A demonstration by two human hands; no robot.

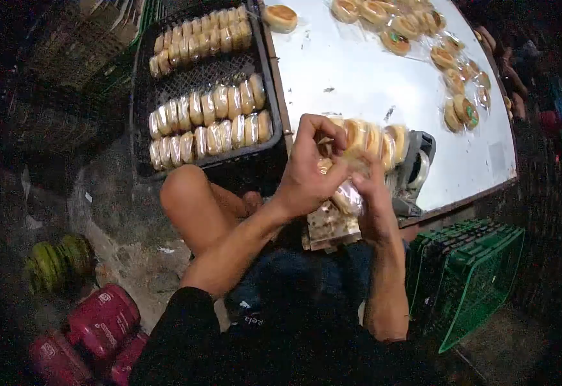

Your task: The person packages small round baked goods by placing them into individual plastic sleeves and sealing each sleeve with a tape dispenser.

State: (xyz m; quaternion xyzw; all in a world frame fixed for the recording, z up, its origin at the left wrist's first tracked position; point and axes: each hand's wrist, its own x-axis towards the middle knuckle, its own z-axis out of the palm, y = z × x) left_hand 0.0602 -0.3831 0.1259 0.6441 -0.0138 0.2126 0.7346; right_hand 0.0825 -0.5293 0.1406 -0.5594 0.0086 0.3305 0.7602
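My left hand [308, 168] and my right hand [369, 186] meet in front of me over the edge of a white table [358, 77]. Both grip a round bun in a clear plastic wrapper [348, 196], pinching the wrapper's top. Just behind my fingers a row of wrapped buns [374, 138] stands on edge on the table. A tape dispenser [416, 170] sits right of that row, close to my right hand.
A black crate [140, 128] at the left holds three rows of wrapped buns [210, 122]. More buns [416, 26] lie at the table's far side. A green crate [474, 270] stands at the lower right. Red containers [101, 321] and green rolls [55, 260] lie on the floor at the left.
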